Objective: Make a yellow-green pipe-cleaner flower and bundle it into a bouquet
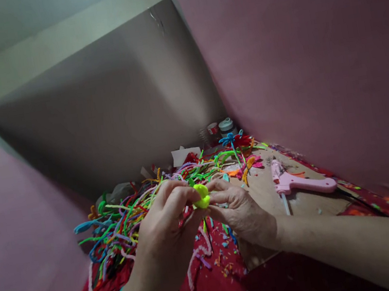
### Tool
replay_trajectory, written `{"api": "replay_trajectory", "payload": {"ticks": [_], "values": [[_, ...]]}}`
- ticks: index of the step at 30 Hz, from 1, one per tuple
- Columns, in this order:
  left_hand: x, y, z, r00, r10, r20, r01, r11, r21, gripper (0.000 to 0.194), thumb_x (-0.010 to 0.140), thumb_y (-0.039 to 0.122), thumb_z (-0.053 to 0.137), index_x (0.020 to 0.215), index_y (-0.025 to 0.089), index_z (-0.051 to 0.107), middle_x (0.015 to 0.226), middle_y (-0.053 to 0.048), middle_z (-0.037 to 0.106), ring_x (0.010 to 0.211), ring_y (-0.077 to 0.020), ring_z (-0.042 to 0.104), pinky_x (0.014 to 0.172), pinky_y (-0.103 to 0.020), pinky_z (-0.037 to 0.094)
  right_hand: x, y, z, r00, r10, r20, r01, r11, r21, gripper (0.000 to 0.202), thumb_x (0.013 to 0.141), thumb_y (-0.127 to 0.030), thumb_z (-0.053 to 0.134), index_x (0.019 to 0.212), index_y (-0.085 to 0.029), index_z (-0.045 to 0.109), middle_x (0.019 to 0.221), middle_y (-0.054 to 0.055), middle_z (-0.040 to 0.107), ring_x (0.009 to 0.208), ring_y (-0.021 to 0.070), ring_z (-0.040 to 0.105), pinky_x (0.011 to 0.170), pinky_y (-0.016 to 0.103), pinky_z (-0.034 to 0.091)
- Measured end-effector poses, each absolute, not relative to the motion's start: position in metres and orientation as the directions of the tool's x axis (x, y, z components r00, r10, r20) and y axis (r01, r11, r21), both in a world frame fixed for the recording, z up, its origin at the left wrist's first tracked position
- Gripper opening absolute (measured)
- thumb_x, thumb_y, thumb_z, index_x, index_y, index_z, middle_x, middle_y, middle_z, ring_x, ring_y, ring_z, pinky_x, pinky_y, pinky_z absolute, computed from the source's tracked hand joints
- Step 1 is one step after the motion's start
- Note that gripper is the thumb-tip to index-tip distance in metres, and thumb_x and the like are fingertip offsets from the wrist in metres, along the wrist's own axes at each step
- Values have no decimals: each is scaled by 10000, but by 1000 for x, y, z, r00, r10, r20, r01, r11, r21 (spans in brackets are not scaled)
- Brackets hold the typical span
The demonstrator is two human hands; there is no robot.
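Observation:
Between both hands, in the middle of the head view, is a small neon-yellow pipe cleaner flower (201,196) with rounded, looped parts. My left hand (169,218) pinches it from the left, the fingers curled over its edge. From the right, my right hand (239,209) grips its other side with thumb and fingertips. A bit of green shows at its top, beside the left fingers. Its underside is partly hidden by the fingers.
A big tangle of coloured pipe cleaners (118,226) lies behind my left hand. A pink glue gun (302,183) rests on a brown board (262,198) at right. A blue pipe cleaner flower (230,139) and a lidded jar (226,126) stand farther back. Scraps litter the red cloth (216,280).

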State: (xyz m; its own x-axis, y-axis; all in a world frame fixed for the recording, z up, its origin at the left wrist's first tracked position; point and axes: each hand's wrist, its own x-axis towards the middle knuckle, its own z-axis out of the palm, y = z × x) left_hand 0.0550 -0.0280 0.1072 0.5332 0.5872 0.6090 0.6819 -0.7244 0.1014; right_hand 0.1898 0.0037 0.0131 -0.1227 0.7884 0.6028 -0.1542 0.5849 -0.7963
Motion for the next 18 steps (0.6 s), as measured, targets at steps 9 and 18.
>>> {"api": "replay_trajectory", "payload": {"ticks": [9,18], "values": [[48,-19,103,340,805,486,678,-568,467,139,790,266,610,720,192,516,651,29,474,573,-98,421,506,-213,362,186,4,7,-81,762,643,-111,634,-765,155,847,-326,599,919,-347,735,955,36,608,934,193,511,903,425,384],[50,-14,111,389,847,362,553,-529,644,348,791,283,628,1132,238,577,864,-28,581,750,-135,545,626,-229,457,185,4,7,-78,734,674,-20,675,-738,139,829,-245,620,873,-303,738,928,30,623,915,192,516,886,419,388]]}}
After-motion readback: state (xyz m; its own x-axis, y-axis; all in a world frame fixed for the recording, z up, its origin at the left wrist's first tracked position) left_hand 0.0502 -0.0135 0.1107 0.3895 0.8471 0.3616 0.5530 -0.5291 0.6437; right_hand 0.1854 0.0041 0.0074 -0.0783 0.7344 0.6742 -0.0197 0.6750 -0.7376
